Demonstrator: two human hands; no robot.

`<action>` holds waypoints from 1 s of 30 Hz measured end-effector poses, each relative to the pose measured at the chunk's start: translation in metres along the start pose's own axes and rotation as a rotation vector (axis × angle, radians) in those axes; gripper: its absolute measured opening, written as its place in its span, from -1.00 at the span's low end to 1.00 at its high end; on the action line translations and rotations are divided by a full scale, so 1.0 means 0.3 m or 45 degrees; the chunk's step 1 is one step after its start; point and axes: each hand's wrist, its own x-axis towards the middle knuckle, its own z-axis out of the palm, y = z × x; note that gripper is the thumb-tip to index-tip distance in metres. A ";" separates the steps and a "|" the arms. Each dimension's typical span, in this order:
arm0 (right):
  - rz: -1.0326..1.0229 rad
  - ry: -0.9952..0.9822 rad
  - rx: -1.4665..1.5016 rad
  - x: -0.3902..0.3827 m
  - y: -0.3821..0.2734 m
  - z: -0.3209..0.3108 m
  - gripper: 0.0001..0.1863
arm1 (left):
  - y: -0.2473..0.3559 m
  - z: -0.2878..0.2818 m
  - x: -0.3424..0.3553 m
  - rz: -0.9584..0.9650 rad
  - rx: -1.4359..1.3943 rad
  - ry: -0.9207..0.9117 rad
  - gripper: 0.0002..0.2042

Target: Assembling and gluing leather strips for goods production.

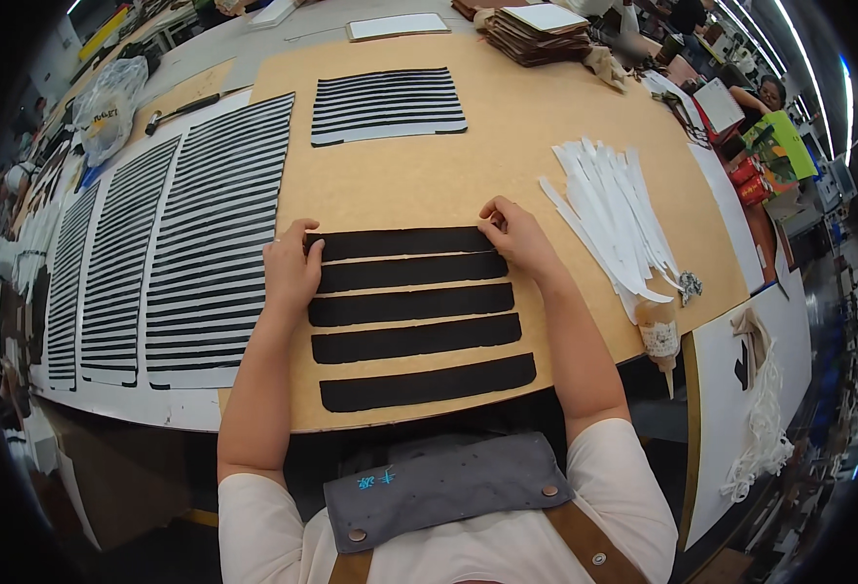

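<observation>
Several black strips lie in a row on the tan board [380,185] in front of me, one below the other with narrow gaps. At the left end of the farthest black strip [400,241], my left hand [293,268] has its thumb and fingers closed on the edge. My right hand [516,238] pinches the same strip's upper right corner. The strip lies flat or nearly so; I cannot tell whether it is lifted. The nearest black strip [429,383] has rounded lower corners. Beyond my hands rests a panel with black and white stripes [390,105].
Larger striped panels [219,243] cover the left side. White strips [614,214] fan out at right, beside a bottle [658,333] with a pointed nozzle. Further off are a hammer [190,109], a plastic bag [109,109] and stacked brown pieces [536,37]. A person [767,95] sits at far right.
</observation>
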 end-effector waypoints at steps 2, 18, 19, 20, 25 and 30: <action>-0.034 0.042 -0.065 0.001 -0.002 0.008 -0.81 | -0.005 0.006 0.002 0.057 0.040 0.037 -0.78; -0.528 -0.154 -0.409 -0.354 -0.169 -0.009 -0.84 | 0.294 -0.144 -0.246 0.555 -0.136 -0.537 -0.67; -0.547 -0.135 -0.441 -0.391 -0.166 0.003 -0.82 | 0.310 -0.135 -0.285 0.584 -0.118 -0.563 -0.64; -0.567 -0.118 -0.472 -0.423 -0.160 0.016 -0.80 | 0.319 -0.119 -0.323 0.611 -0.099 -0.588 -0.62; -0.540 -0.072 -0.594 -0.487 -0.125 0.052 -0.70 | 0.293 -0.063 -0.394 0.657 0.092 -0.610 -0.55; -0.577 -0.044 -0.619 -0.487 -0.106 0.058 -0.69 | 0.288 -0.054 -0.406 0.655 0.062 -0.580 -0.57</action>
